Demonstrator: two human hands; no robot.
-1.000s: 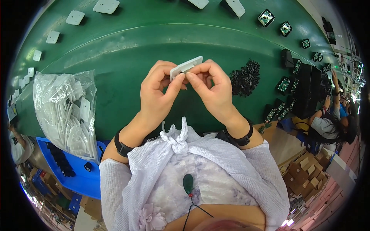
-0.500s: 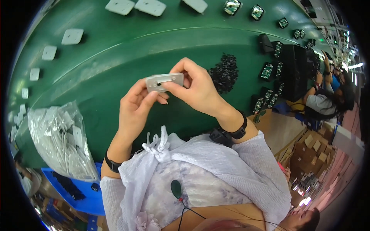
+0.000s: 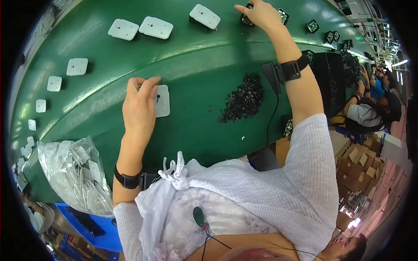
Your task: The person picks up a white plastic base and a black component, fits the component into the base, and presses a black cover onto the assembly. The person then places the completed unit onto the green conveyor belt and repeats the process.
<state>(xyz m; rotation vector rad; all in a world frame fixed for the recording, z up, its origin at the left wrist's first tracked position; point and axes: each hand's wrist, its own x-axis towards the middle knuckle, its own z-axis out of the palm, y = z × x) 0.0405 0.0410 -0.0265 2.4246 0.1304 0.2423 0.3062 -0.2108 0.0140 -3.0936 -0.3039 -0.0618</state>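
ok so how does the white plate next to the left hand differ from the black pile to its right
Form: the white plate is one flat, round-cornered piece; the black pile is a loose heap of many tiny pieces.
Colour: the plate is white with a dark mark; the pile is black.
View: the left hand partly hides the plate; no hand covers the pile.
Both rest on the green table.

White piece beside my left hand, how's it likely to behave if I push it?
The white piece will probably slide rather than roll or tip, since it lies flat on the green table. It's likely stiff, as its visible edges look straight. It may be light, being small beside the left hand.
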